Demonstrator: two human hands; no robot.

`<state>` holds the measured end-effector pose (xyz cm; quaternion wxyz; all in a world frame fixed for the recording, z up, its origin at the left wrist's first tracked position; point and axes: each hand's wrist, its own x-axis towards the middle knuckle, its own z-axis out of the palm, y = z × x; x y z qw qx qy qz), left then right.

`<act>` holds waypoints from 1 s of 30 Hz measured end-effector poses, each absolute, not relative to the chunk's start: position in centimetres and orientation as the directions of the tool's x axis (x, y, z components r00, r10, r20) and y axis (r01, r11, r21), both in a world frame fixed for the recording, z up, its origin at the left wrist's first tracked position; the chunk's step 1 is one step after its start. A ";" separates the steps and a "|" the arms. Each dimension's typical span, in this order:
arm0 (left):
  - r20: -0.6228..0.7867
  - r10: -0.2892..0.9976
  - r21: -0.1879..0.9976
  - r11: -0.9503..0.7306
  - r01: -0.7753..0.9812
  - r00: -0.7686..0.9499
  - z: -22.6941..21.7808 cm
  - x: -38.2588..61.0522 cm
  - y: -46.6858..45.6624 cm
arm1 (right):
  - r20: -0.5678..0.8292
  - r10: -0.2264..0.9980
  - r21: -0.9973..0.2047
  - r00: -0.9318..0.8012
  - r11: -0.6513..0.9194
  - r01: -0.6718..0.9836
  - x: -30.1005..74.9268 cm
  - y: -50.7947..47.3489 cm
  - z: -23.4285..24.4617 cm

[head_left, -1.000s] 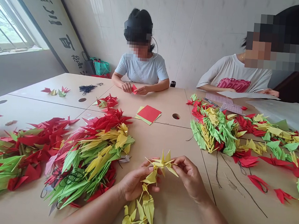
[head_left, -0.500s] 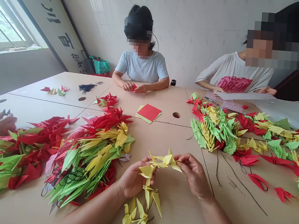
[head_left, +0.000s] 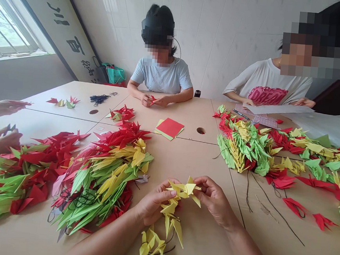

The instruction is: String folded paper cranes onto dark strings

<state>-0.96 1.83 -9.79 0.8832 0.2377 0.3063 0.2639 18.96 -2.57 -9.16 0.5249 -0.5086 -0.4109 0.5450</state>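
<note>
A string of yellow folded paper cranes hangs between my hands above the table. My left hand is closed on the strung cranes, its thumb laid over the upper ones. At the string's top end, my right hand pinches a yellow crane by its edge. Lower down, more yellow cranes of the same string rest on the table near my left forearm, with dark cord looping among them.
Heaps of red, green and yellow cranes lie on the left, with another pile on the right. Square paper sheets lie ahead. Loose dark cords stretch at right. Two people sit opposite; a co-worker's hands show at far left.
My right hand has moved left, closer to my left hand, bringing the top crane with it. My left thumb now lies across the cranes. Another co-worker's hand has appeared at far left.
</note>
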 end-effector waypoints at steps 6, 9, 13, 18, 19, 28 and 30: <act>-0.394 0.637 0.581 0.731 -0.357 0.662 -9.9 -0.8 1.9 | -0.068 0.983 -0.994 0.170 -0.052 -0.094 18.8 -2.3 -9.2; -0.376 0.643 0.571 0.728 -0.380 0.667 -9.7 -0.7 1.9 | -0.049 0.980 -0.997 0.195 -0.037 -0.067 18.7 -2.4 -9.2; -0.336 0.640 0.560 0.726 -0.400 0.691 -9.3 -0.8 1.7 | -0.032 0.970 -0.999 0.239 -0.021 -0.048 18.7 -2.6 -9.1; -0.292 0.635 0.547 0.724 -0.419 0.715 -9.2 -0.9 1.7 | -0.009 0.949 -0.999 0.315 0.002 -0.035 19.3 -2.3 -9.1; -0.289 0.634 0.547 0.724 -0.420 0.717 -9.2 -0.9 1.8 | -0.004 0.947 -1.000 0.321 0.006 -0.030 19.4 -2.3 -9.1; -0.364 0.591 0.574 0.751 -0.326 0.720 -9.5 -0.9 1.5 | 0.048 0.981 -0.999 0.190 0.043 0.029 19.0 -3.0 -8.4; -0.374 0.578 0.599 0.748 -0.287 0.725 -9.3 -0.9 1.4 | 0.056 0.989 -0.998 0.134 0.051 0.043 18.5 -3.2 -8.4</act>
